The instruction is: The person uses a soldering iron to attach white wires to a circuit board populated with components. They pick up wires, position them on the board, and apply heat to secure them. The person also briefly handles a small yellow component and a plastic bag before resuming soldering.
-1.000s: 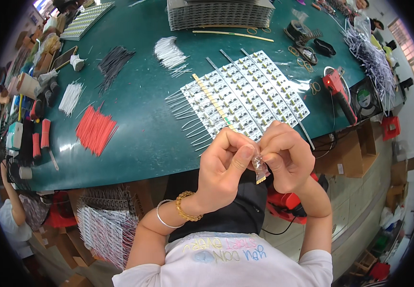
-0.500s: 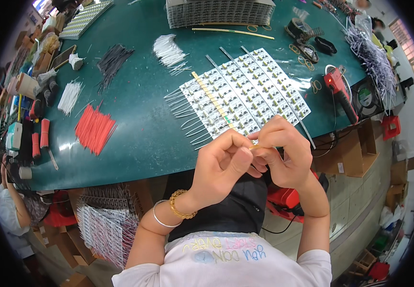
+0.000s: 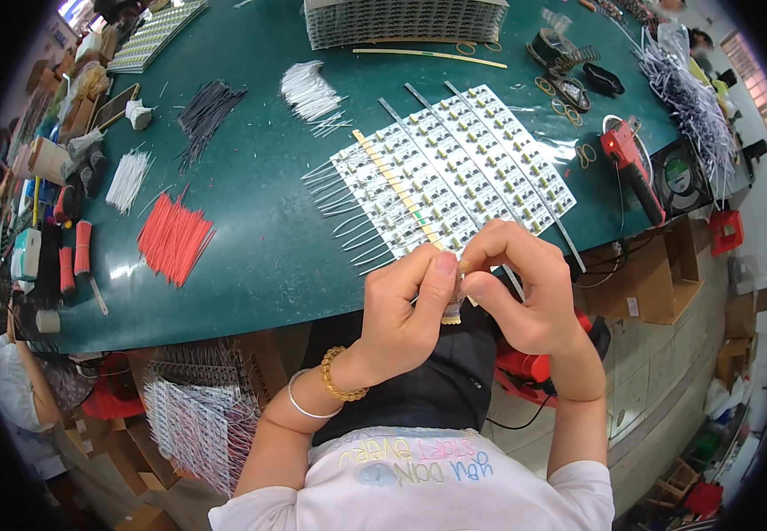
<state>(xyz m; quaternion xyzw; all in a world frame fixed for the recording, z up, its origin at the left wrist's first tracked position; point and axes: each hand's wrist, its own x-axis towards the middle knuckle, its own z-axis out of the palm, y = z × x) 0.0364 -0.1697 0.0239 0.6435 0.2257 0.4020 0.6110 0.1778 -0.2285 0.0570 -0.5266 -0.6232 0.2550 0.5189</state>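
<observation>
Small pale strip-shaped circuit piece (image 3: pixel 453 305), pinched between both hands just off the near edge of the dark green work table (image 3: pixel 250 257), above the lap. Long axis roughly vertical in view, lower end poking out below the fingertips; finer detail too small to tell. Left hand (image 3: pixel 405 310) closed on it from the left, thumb tip pressed against the upper end. Right hand (image 3: pixel 525 288) closed on it from the right, fingers curled over the top. Both hands touching at the pinch point, equally near. Up and beyond the hands, on the table: white panel of small circuit boards (image 3: pixel 454 173) with wire leads, its near corner just beside the right knuckles. Further left: bundle of red wire pieces (image 3: pixel 173 237), well apart. Right of the panel: red-handled soldering tool (image 3: pixel 635 164).
</observation>
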